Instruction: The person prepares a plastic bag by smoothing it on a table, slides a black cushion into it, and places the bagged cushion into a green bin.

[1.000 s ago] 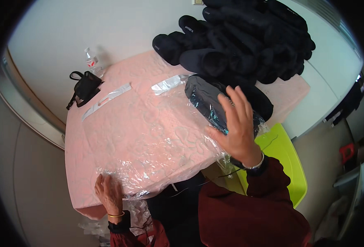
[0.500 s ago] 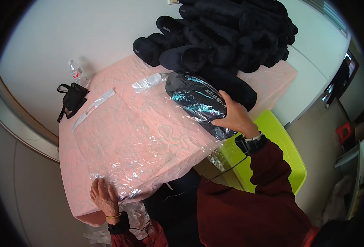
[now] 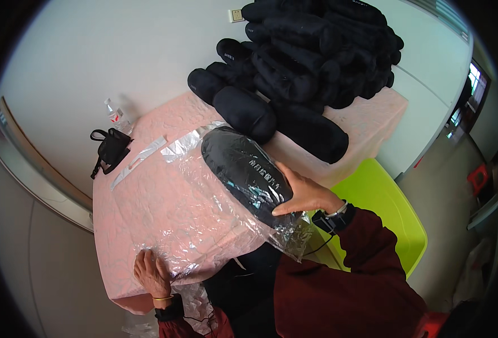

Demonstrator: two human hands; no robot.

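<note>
A black bolster pillow [image 3: 243, 172] with white lettering lies slantwise on the table, clear plastic over it. My right hand [image 3: 307, 194] grips its near right end, thumb on the near side and fingers over the far side. Loose film of the clear plastic bag [image 3: 198, 208] spreads from the pillow toward the table's left. At the near left, my left hand [image 3: 152, 273] rests palm down on the plastic near the table edge, fingers slightly bent. A silvery strip [image 3: 187, 143] shows beside the pillow's far end.
More black pillows [image 3: 311, 50] are heaped at the back of the pink-covered table [image 3: 113, 248]. A small black bag [image 3: 112, 151] and a clear bottle [image 3: 117, 116] stand far left. A white strip [image 3: 139, 160] lies near them. A lime-green bin [image 3: 390, 219] stands on the right.
My right hand has brought the wrapped pillow nearer and to the left, away from the heap. The left hand stays at the near left on the plastic.
</note>
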